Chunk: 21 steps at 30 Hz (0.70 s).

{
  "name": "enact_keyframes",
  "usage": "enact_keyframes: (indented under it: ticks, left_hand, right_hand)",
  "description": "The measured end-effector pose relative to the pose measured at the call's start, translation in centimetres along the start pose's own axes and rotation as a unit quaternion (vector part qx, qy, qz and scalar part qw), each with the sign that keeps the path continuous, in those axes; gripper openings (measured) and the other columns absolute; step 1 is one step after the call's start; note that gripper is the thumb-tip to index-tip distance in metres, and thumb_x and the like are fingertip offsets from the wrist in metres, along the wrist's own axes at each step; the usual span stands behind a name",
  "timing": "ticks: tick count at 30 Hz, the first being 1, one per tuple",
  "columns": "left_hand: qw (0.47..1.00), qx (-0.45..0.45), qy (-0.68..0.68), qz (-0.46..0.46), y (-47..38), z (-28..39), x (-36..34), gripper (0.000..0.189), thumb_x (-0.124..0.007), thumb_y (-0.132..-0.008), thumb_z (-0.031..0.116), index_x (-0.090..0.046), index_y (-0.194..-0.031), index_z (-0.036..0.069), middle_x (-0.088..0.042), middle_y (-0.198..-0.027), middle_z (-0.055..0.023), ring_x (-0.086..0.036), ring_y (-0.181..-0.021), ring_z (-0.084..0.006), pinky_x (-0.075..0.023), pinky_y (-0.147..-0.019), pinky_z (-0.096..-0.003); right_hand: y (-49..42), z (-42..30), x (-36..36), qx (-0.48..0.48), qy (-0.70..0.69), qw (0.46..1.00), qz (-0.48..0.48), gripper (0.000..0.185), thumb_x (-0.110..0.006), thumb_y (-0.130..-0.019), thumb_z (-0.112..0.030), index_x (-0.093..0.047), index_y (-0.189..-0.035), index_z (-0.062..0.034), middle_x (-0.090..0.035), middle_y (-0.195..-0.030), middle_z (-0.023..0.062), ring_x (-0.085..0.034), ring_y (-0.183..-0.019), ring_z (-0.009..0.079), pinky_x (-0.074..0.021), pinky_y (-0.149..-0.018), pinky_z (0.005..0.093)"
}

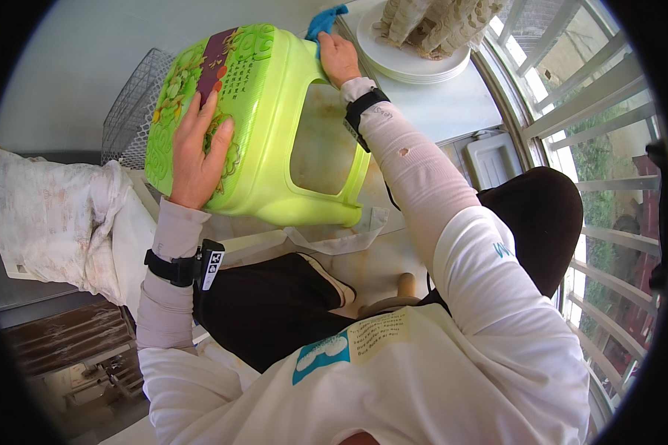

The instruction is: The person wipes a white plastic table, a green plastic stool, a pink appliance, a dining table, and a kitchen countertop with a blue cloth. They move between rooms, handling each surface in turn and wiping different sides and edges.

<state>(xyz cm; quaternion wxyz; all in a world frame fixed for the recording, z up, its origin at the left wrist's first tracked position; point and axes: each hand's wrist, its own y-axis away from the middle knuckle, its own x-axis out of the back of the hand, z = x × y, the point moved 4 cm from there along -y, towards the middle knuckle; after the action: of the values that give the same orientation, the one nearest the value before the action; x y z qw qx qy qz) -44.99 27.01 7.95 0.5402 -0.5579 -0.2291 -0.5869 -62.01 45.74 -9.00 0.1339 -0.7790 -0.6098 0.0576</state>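
Observation:
A lime-green plastic stool [267, 128] is tilted before me, its patterned seat facing left and its legs pointing right. My left hand [196, 158] lies flat against the seat with the fingers spread. At the far end of the stool, my right hand [338, 58] grips a blue cloth [325, 21] against the upper leg. Most of the cloth under the fingers is hidden. Printed flowers and writing cover the seat.
White plates [412, 69] are stacked at the upper right under beige patterned fabric [440, 22]. A wire basket [131, 100] stands behind the stool. Stained white cloth [55, 211] drapes at left. A grey plastic tray [492, 161] sits by the barred window [607, 183]. A white strap [339, 242] lies below the stool.

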Motion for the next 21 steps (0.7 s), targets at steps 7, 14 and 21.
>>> enact_keyframes:
  ticks: [7, 14, 21]
  left_hand:
    - [1.0, -0.001, -0.001, -0.003, 0.1, 0.3, 0.2, 0.048, -0.056, -0.089, 0.023, -0.048, -0.13, -0.001, -0.04, -0.134, -0.0308, -0.041, -0.124, -0.0397, -0.0293, -0.104, -0.0413]
    - [1.0, 0.001, -0.003, -0.018, 0.0, 0.4, 0.2, 0.048, -0.054, -0.09, 0.021, -0.045, -0.132, -0.001, -0.039, -0.136, -0.0304, -0.039, -0.126, -0.0389, -0.0274, -0.105, -0.0411]
    - [1.0, 0.006, -0.011, -0.028, 0.1, 0.7, 0.3, 0.048, -0.054, -0.09, 0.019, -0.045, -0.132, -0.002, -0.038, -0.137, -0.0297, -0.039, -0.126, -0.0385, -0.0266, -0.106, -0.0409]
  right_hand:
    - [5.9, 9.5, 2.1, -0.051, 0.124, 0.991, -0.001, 0.032, -0.034, -0.093, -0.025, -0.058, -0.089, -0.0025, -0.059, -0.094, 0.0246, -0.053, -0.091, 0.0432, -0.0425, -0.08, 0.0485]
    - [3.8, -3.2, 0.1, 0.217, -0.083, 0.961, 0.147, 0.02, -0.055, -0.085, -0.019, -0.056, -0.073, -0.0038, -0.058, -0.079, 0.0163, -0.052, -0.079, 0.037, -0.0406, -0.07, 0.0443]
    - [-0.9, 3.1, 0.2, -0.088, -0.157, 0.979, -0.095, 0.047, -0.049, -0.086, -0.042, -0.063, -0.084, 0.0029, -0.063, -0.078, 0.0192, -0.058, -0.073, 0.0326, -0.044, -0.072, 0.0367]
